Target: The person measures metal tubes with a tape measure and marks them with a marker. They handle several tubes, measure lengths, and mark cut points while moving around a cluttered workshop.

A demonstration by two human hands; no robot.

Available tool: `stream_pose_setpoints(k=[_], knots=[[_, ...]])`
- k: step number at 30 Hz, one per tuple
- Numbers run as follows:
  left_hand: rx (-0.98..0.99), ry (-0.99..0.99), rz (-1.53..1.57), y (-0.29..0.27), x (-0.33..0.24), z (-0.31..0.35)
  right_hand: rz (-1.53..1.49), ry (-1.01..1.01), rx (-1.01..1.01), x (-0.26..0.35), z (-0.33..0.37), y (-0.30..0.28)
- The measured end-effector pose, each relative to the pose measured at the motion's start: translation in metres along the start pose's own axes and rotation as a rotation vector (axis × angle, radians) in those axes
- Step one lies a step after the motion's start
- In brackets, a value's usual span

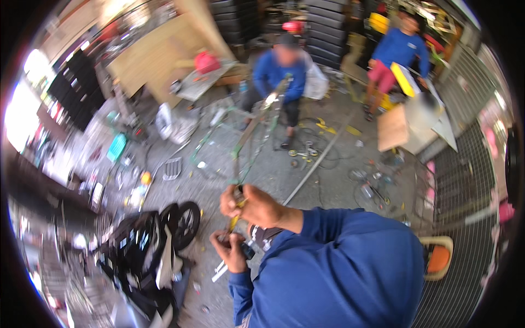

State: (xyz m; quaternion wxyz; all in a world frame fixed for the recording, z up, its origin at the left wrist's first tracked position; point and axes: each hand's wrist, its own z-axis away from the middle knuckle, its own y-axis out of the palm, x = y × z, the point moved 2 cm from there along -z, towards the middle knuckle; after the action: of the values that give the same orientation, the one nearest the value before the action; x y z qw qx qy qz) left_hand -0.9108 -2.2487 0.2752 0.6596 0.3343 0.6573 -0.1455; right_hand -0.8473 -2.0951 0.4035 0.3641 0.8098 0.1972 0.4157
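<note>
My right hand (257,206) is closed, its fingers pinching the end of a yellow tape measure blade (234,222). Just below it, my left hand (231,252) is wrapped around the dark case of the tape measure (248,251). The short yellow strip runs between the two hands. Beyond my right hand stretches a thin metal frame (249,136) with green edges, its near end close to my fingers; I cannot tell whether they touch. Blur hides the finer details.
A black motorcycle (139,246) stands at lower left. Ahead sits a person in blue (265,71) by the frame's far end; another person (399,52) is at the far right near a wooden box (394,128). A long metal bar (317,158), cables and tools litter the floor.
</note>
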Motion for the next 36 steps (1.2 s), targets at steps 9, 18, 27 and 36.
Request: stream_pose_setpoints(k=[9,18,27,36], knots=[[0.320,-0.091,-0.175,-0.050,-0.009,-0.236,0.262,0.142,0.090,-0.035,-0.176,-0.067],[0.729,-0.072,-0.459,-0.029,-0.070,-0.431,0.427,-0.304,-0.266,-0.015,-0.300,-0.100],[0.943,0.234,-0.582,-0.048,-0.052,-0.597,0.354,-0.419,-0.428,-0.040,-0.416,-0.150],[0.649,0.264,-0.487,-0.250,-0.048,-0.862,0.324,-0.154,-0.256,-0.254,-0.738,-0.224]])
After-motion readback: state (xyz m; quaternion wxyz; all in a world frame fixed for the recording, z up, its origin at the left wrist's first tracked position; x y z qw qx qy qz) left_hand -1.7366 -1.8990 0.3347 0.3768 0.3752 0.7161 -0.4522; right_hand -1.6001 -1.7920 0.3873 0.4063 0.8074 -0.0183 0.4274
